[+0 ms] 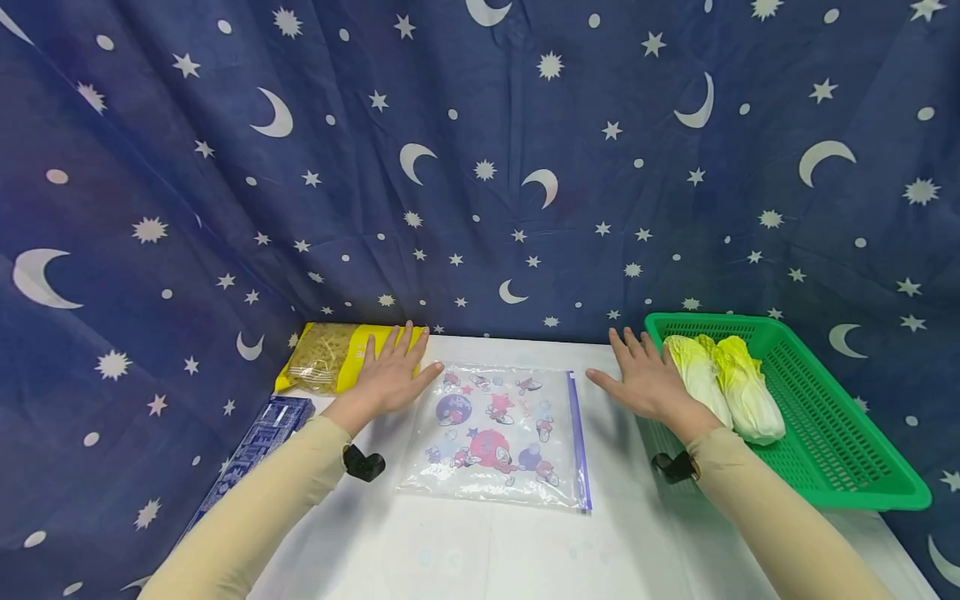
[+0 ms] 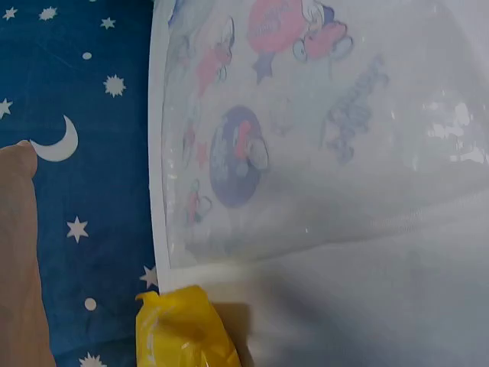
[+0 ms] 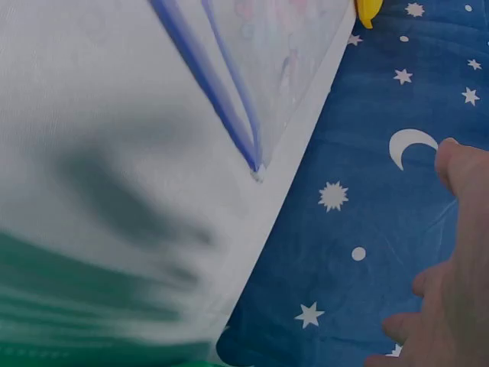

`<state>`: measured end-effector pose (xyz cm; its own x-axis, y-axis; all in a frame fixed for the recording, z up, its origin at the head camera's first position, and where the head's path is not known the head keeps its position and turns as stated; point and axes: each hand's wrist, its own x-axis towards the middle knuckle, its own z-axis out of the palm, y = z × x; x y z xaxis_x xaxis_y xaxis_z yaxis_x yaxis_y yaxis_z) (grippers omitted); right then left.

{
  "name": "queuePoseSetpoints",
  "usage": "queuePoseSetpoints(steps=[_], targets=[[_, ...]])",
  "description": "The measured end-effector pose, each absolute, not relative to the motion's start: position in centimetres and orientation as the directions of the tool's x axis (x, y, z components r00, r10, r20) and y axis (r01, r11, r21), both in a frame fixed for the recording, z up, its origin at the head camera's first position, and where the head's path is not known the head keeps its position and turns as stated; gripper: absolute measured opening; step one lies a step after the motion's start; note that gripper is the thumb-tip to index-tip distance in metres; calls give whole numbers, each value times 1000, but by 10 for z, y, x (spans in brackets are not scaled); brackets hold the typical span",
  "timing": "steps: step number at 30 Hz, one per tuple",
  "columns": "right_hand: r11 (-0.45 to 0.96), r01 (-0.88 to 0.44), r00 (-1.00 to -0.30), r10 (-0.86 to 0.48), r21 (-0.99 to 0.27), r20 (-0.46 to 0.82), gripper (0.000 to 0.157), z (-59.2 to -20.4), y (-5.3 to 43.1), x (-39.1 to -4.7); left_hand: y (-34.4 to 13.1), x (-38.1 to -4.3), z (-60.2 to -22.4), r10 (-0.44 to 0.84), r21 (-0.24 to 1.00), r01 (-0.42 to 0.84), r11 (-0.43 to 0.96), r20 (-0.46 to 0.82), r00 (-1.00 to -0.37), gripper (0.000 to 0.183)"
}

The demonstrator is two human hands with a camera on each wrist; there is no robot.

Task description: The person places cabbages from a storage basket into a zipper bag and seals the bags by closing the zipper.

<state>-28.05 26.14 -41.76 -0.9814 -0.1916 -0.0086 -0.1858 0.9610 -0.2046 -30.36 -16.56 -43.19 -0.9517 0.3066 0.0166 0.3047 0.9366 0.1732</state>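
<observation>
A clear zip bag [image 1: 468,462] printed with pink and purple cartoon figures lies flat on the white table, its purple zip edge [image 1: 579,442] on the right. My left hand [image 1: 392,379] is held with fingers spread above the table, left of the bag and in front of a yellow packet [image 1: 322,354]. On the other side, my right hand [image 1: 645,379] hovers with spread fingers between the bag and a green basket [image 1: 862,433]. Neither hand holds anything. Two napa cabbages [image 1: 750,400] lie at the basket's left side. Part of the left hand [image 2: 19,252] shows in the left wrist view.
A dark blue patterned box or packet [image 1: 258,454] lies along the table's left edge, partly behind the left forearm. A blue curtain [image 1: 480,208] with white moons and stars hangs behind the table [image 1: 450,550] and down its sides.
</observation>
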Motion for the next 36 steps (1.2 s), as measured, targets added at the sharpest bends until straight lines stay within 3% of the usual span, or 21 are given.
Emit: queuePoseSetpoints(steps=[30,36], targets=[[812,-196,-977,-207,-550,42,95,-425,245,-263,-115,-287,-443,379,274,374,886,39,-925,81],[773,-218,-973,-221,-595,69,85,-428,242,-257,-104,-281,-446,403,282,401,872,55,-914,79]])
